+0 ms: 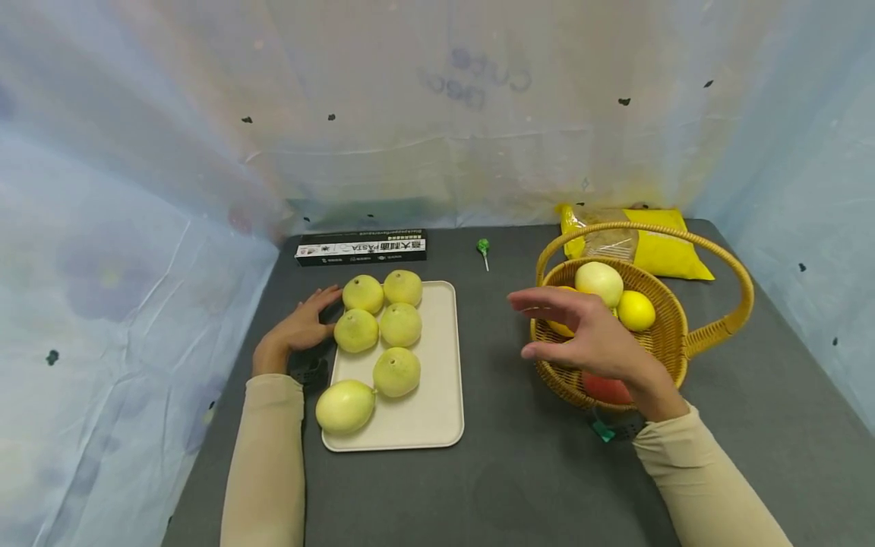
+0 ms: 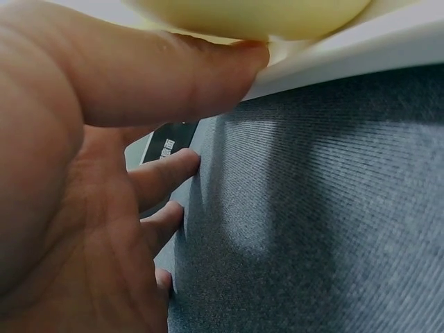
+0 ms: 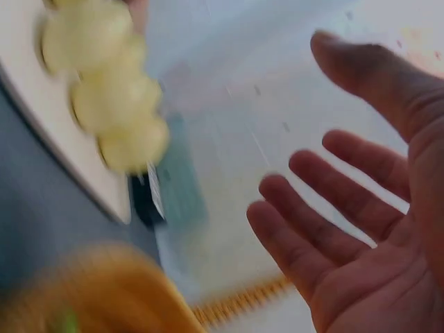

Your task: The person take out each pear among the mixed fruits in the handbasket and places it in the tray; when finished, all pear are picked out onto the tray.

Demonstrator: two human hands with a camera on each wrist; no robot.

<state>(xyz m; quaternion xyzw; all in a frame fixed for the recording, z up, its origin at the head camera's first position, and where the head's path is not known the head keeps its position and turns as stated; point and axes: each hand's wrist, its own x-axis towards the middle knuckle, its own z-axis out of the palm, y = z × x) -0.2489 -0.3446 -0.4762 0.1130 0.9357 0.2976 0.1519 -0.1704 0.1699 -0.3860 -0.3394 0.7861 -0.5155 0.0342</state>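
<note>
A cream tray (image 1: 437, 365) bears several yellow-green, pomelo-like fruits (image 1: 400, 325), bunched toward its left half. At the tray's left edge lies my left hand (image 1: 301, 327), its fingers extended. In the left wrist view its thumb (image 2: 173, 76) reaches the tray's rim below a fruit, while the other fingertips rest on the dark cloth. My right hand (image 1: 595, 334) hovers over the left side of a wicker basket (image 1: 666, 346), fingers spread from the thumb and holding nothing. Inside the basket are a pale green fruit (image 1: 598, 282), a yellow fruit (image 1: 636, 311) and a red item (image 1: 607, 389), partly hidden by the hand.
A black pasta box (image 1: 362, 248) lies behind the tray. A green lollipop (image 1: 483, 246) is at the table's back middle. Behind the basket sits a yellow packet (image 1: 666, 251). The basket's tall handle (image 1: 741, 304) arches out to the right. Sheet walls (image 1: 437, 152) surround the table.
</note>
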